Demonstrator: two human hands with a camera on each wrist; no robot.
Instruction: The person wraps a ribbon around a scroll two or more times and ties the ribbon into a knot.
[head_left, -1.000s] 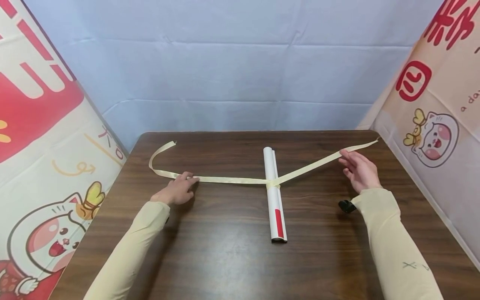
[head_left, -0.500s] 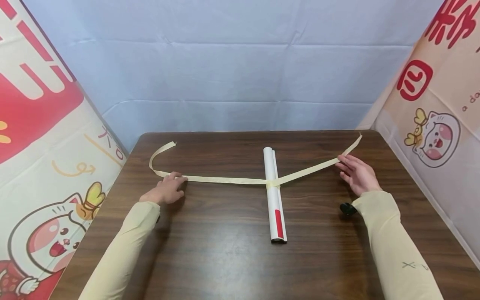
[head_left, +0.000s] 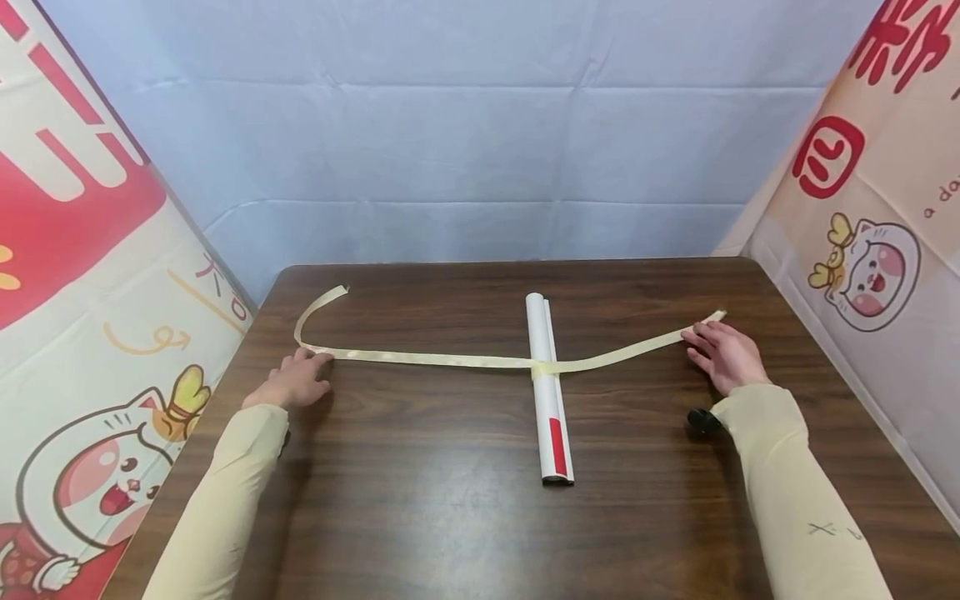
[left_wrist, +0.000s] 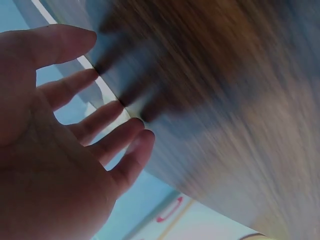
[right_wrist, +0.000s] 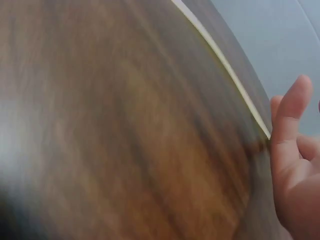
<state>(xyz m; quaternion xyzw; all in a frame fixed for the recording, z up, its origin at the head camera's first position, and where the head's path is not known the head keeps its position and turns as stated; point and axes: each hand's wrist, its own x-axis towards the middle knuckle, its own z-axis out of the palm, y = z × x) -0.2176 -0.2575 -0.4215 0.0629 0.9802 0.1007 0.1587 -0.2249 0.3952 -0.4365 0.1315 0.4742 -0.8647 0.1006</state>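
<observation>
A white rolled paper tube (head_left: 542,400) with a red patch lies lengthwise on the table. Around its middle goes a pale yellow ribbon (head_left: 435,360), whose two tails run out left and right. My left hand (head_left: 288,379) touches the left tail with fingers extended, near where it curls back. In the left wrist view the left hand (left_wrist: 65,140) shows its fingers spread slightly apart. Near the free end of the right tail, my right hand (head_left: 727,358) pinches the ribbon. The right wrist view shows the ribbon (right_wrist: 225,62) running behind the right hand (right_wrist: 297,170), so the contact is partly hidden.
The dark wood table (head_left: 450,533) has its far edge just beyond the ribbon's ends. A pale cloth backdrop (head_left: 450,150) hangs behind it. Printed cloths stand at the left (head_left: 90,467) and right (head_left: 877,350). A black object (head_left: 703,422) sits below the right wrist.
My left hand has slid leftward along the ribbon. The right hand has shifted slightly nearer, and the right tail now hangs lower with a slacker curve. The paper tube stays put.
</observation>
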